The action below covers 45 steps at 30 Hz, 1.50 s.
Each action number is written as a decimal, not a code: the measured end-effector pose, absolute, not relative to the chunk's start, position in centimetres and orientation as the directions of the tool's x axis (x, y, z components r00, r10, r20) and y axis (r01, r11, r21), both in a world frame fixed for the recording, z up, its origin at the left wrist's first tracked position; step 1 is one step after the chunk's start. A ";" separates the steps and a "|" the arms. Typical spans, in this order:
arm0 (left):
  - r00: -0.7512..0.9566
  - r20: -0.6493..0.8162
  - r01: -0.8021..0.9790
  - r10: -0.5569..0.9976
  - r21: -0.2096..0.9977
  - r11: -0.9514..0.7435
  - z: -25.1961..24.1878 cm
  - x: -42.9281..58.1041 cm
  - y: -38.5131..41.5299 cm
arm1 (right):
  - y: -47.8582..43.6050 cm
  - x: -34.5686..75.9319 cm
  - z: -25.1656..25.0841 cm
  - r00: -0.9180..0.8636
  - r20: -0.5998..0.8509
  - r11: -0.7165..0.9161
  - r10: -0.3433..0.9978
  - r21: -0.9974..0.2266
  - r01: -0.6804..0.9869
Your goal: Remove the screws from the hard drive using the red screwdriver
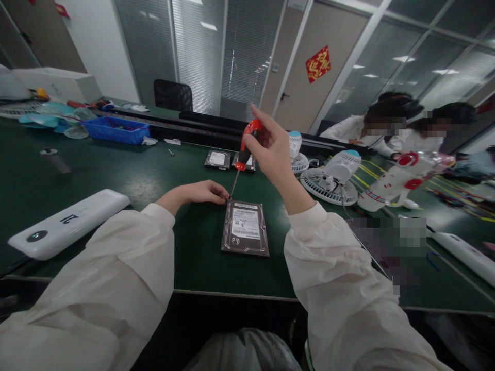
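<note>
A hard drive (244,226) lies flat on the green table, label side up, straight in front of me. My right hand (270,149) grips the red and black handle of a screwdriver (243,147), held steeply with its shaft pointing down. The tip meets the drive's far left corner. At that same corner my left hand (207,192) has its thumb and fingers pinched together beside the tip. Whatever sits between those fingertips is too small to make out.
Two more hard drives (217,159) lie farther back. A blue basket (116,130) stands back left, a white device (69,224) marked 21 at left. White fans (328,180) and a bottle (402,180) occupy the right. Other people (398,121) sit at far right.
</note>
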<state>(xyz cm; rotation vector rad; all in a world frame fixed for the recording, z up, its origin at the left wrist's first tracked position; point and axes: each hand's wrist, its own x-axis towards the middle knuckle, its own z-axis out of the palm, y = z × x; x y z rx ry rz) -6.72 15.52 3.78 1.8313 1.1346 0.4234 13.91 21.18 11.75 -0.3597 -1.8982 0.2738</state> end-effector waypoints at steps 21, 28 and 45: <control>0.521 -0.149 0.533 0.841 0.826 -0.184 3.6 -6.7 15.5 | 20.3 14.2 12.4 -0.429 0.822 0.915 0.375 -0.401 0.031; 0.521 -0.155 0.549 0.839 0.814 -0.191 3.6 -6.7 15.6 | 19.1 14.3 12.8 -0.322 0.883 0.938 0.341 -0.296 0.184; 0.532 -0.146 0.525 0.834 0.830 -0.190 3.4 -6.8 15.7 | 20.3 14.8 12.9 -0.352 0.900 0.962 0.256 -0.203 0.180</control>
